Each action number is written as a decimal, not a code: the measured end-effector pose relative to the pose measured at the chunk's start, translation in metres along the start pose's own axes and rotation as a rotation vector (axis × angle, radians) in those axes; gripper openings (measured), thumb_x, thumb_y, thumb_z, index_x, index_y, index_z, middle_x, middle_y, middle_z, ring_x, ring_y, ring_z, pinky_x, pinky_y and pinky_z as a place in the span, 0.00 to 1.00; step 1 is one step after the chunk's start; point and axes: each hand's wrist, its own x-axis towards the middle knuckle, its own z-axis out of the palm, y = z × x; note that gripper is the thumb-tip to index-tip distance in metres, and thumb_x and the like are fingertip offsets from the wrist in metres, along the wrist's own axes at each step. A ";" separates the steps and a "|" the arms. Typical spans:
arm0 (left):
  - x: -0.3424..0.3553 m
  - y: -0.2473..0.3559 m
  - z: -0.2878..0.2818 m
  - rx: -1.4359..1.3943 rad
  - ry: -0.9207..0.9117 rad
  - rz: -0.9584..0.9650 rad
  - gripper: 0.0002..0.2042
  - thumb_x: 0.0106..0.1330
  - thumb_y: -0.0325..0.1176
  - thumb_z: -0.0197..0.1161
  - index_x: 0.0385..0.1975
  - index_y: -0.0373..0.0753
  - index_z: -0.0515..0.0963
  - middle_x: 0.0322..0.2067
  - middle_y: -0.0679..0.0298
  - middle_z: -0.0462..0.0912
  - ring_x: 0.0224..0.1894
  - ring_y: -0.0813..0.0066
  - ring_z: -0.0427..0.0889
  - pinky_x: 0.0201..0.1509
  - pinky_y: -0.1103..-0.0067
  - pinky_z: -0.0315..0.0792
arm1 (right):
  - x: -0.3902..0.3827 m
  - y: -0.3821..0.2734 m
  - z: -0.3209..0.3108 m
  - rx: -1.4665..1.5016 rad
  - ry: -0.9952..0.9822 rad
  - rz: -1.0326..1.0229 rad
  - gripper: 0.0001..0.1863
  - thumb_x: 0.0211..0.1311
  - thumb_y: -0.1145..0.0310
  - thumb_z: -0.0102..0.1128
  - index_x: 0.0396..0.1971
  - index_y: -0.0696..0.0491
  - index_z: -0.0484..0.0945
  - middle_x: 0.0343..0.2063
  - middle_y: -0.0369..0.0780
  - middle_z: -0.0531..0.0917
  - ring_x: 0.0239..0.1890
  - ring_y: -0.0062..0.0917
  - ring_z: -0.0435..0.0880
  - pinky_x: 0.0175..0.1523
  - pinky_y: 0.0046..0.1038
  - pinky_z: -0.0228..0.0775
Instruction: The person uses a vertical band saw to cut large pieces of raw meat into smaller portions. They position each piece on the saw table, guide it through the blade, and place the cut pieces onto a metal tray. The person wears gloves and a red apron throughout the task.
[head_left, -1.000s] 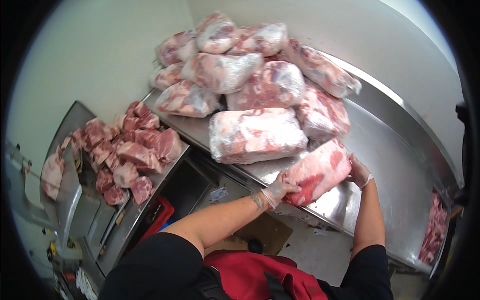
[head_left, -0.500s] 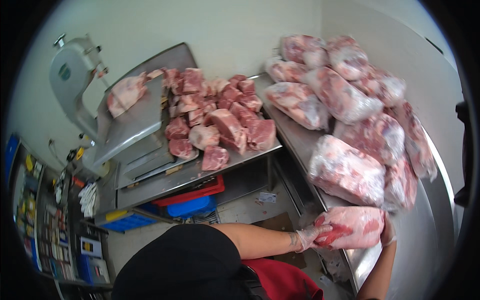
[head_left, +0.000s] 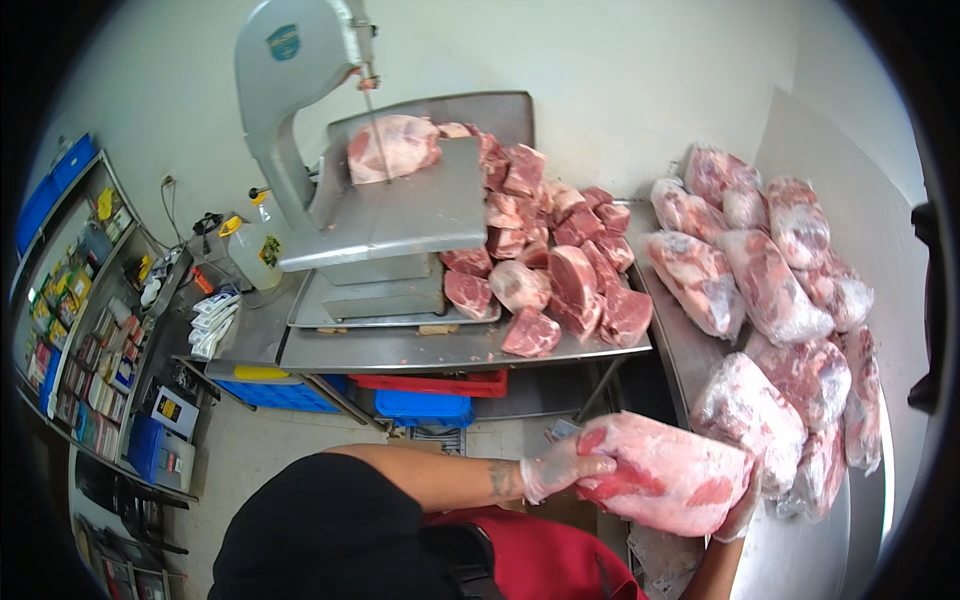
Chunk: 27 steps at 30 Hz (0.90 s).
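Pale walls are seen behind two metal work surfaces. On the right-hand counter, a heap of wrapped meat is stacked in clear film, pushed toward the wall side. On the left-hand metal table, a band saw is placed, with one large piece of meat laid on the saw plate, right by the blade. Cut chunks are piled just right of the saw plate, bare and red, some near the front edge of the table.

Meat block, big, pink and white: held in both hands in front of the red apron, near the counter's front edge. Contact with the counter cannot be told from this angle. Left hand, in a clear glove, is clamped on the block's left end, thumb laid over the top; the other fingers are mostly hidden. Right hand, also gloved, is closed around the right end, partly covered by the block. Block is tilted slightly, right end lower in view.

Under the table, a red tray and a blue tub are stored. Far left, shelves are filled with small packages, too small to identify.
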 end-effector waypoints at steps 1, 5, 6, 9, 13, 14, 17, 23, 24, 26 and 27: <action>-0.013 0.024 -0.008 0.035 0.065 0.126 0.32 0.72 0.30 0.71 0.75 0.42 0.68 0.62 0.65 0.82 0.65 0.74 0.79 0.71 0.71 0.75 | 0.012 0.006 0.033 -0.010 -0.040 -0.002 0.27 0.81 0.42 0.54 0.62 0.48 0.78 0.53 0.38 0.86 0.57 0.32 0.84 0.65 0.42 0.77; -0.081 0.141 -0.058 0.165 0.257 0.240 0.35 0.73 0.36 0.72 0.78 0.42 0.63 0.61 0.68 0.80 0.56 0.81 0.81 0.53 0.81 0.81 | 0.069 0.031 0.177 -0.028 -0.250 0.007 0.26 0.84 0.45 0.50 0.61 0.51 0.79 0.56 0.39 0.86 0.58 0.30 0.84 0.67 0.40 0.76; -0.099 0.168 -0.071 0.214 0.279 0.307 0.37 0.74 0.38 0.72 0.79 0.43 0.62 0.64 0.69 0.78 0.59 0.82 0.79 0.54 0.83 0.80 | 0.080 0.043 0.214 -0.039 -0.313 0.023 0.26 0.85 0.45 0.49 0.61 0.52 0.80 0.57 0.39 0.86 0.59 0.30 0.84 0.68 0.39 0.76; -0.143 0.241 -0.108 0.268 0.521 0.325 0.33 0.74 0.44 0.72 0.74 0.44 0.66 0.49 0.68 0.82 0.38 0.83 0.83 0.30 0.82 0.79 | 0.109 0.077 0.327 -0.030 -0.438 0.031 0.28 0.85 0.46 0.47 0.67 0.53 0.77 0.62 0.40 0.84 0.63 0.30 0.83 0.70 0.37 0.74; -0.172 0.325 -0.166 0.385 0.589 0.306 0.29 0.77 0.53 0.65 0.70 0.44 0.70 0.38 0.66 0.86 0.26 0.80 0.84 0.18 0.82 0.76 | 0.143 0.103 0.444 -0.098 -0.622 0.059 0.29 0.86 0.47 0.45 0.70 0.54 0.74 0.65 0.42 0.82 0.66 0.30 0.82 0.72 0.36 0.74; -0.172 0.339 -0.180 0.420 0.612 0.277 0.29 0.78 0.55 0.63 0.71 0.45 0.69 0.40 0.65 0.87 0.26 0.79 0.85 0.18 0.83 0.75 | 0.154 0.108 0.465 -0.087 -0.744 0.041 0.29 0.86 0.48 0.45 0.70 0.54 0.74 0.65 0.42 0.82 0.66 0.30 0.82 0.72 0.35 0.75; -0.158 0.371 -0.219 0.497 0.664 0.273 0.29 0.79 0.58 0.60 0.67 0.42 0.71 0.35 0.64 0.87 0.18 0.78 0.82 0.15 0.83 0.72 | 0.190 0.128 0.514 -0.238 -0.572 0.096 0.28 0.83 0.49 0.55 0.69 0.55 0.74 0.61 0.43 0.84 0.61 0.28 0.85 0.64 0.33 0.81; -0.151 0.400 -0.246 0.701 0.815 0.137 0.32 0.79 0.55 0.61 0.71 0.36 0.68 0.37 0.56 0.86 0.16 0.76 0.79 0.16 0.79 0.73 | 0.222 0.130 0.541 -0.537 -0.614 -0.026 0.34 0.78 0.48 0.62 0.72 0.55 0.70 0.63 0.46 0.81 0.62 0.33 0.84 0.64 0.34 0.80; -0.148 0.404 -0.245 0.711 0.838 0.136 0.31 0.79 0.54 0.60 0.71 0.36 0.69 0.37 0.56 0.86 0.17 0.76 0.79 0.17 0.79 0.73 | 0.223 0.130 0.543 -0.573 -0.597 -0.117 0.35 0.78 0.48 0.64 0.72 0.55 0.69 0.65 0.47 0.79 0.65 0.34 0.81 0.66 0.35 0.77; -0.143 0.408 -0.243 0.766 0.877 0.153 0.30 0.81 0.51 0.59 0.72 0.35 0.68 0.37 0.58 0.86 0.19 0.78 0.79 0.20 0.79 0.74 | 0.222 0.131 0.542 -0.637 -0.555 -0.302 0.38 0.76 0.47 0.66 0.74 0.56 0.68 0.69 0.48 0.74 0.70 0.36 0.77 0.71 0.37 0.73; -0.144 0.409 -0.243 0.806 0.896 0.168 0.29 0.82 0.49 0.58 0.73 0.34 0.68 0.37 0.59 0.85 0.21 0.79 0.79 0.23 0.80 0.75 | 0.221 0.132 0.541 -0.621 -0.625 -0.428 0.40 0.72 0.46 0.69 0.74 0.56 0.68 0.71 0.49 0.72 0.72 0.37 0.74 0.73 0.39 0.71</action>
